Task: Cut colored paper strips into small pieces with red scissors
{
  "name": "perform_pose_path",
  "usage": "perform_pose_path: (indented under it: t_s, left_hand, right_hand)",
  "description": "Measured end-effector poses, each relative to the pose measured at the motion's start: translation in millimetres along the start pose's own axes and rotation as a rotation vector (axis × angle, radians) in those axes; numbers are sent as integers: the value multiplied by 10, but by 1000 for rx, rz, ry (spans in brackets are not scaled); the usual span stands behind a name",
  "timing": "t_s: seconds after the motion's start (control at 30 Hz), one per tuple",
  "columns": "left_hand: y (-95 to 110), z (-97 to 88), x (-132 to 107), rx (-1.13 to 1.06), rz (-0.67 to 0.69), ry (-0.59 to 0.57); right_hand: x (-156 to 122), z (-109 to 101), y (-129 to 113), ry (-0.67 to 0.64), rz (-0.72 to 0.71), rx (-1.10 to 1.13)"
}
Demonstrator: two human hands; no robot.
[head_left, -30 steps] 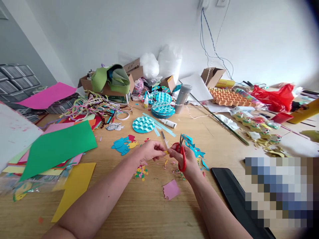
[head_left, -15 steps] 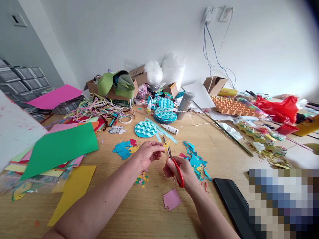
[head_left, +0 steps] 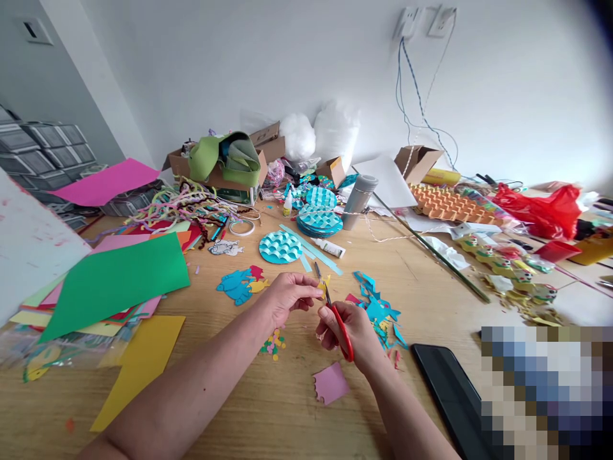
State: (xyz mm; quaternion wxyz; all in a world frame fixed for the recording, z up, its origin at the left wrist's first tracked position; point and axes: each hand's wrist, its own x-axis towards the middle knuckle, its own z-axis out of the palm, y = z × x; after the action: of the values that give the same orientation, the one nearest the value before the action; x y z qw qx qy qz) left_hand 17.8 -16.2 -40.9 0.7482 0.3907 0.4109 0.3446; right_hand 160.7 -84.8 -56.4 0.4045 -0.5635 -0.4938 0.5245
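Between thumb and fingers my left hand (head_left: pixel 293 295) pinches a small piece of yellow paper (head_left: pixel 324 289). My right hand (head_left: pixel 345 327) is closed round a pair of red-handled scissors (head_left: pixel 343 338), whose blades meet the yellow paper. On the table to the left lie blue paper fish (head_left: pixel 235 286) with a red and a yellow cutout beside them. Blue paper scraps (head_left: pixel 378 306) are spread right of the scissors. Below my hands are a pink paper piece (head_left: pixel 331 383) with a scalloped edge and a cluster of small coloured paper dots (head_left: pixel 274 345).
A phone (head_left: pixel 447 390) lies at the right front. Green paper (head_left: pixel 119 281) tops a stack at the left. Behind my hands are a blue disc with paper scales (head_left: pixel 280 246), a glue tube (head_left: pixel 329 247) and a grey bottle (head_left: pixel 358 203). A long stick (head_left: pixel 431 249) crosses the right side.
The yellow paper has turned slightly in my left hand, and the scissor blades now overlap it. The whole view has shifted a little.
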Motion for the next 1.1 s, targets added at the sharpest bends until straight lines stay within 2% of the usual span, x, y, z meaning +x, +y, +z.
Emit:
perform_pose_path:
  t_s: [0.53,1.1]
  left_hand:
    - [-70,-4,32,92,69,-4]
    - [-26,31,-9,85,79,-4]
  right_hand:
    - [1,6,3,-25,-14,-13]
    - [5,0,69,-13,-13,-10]
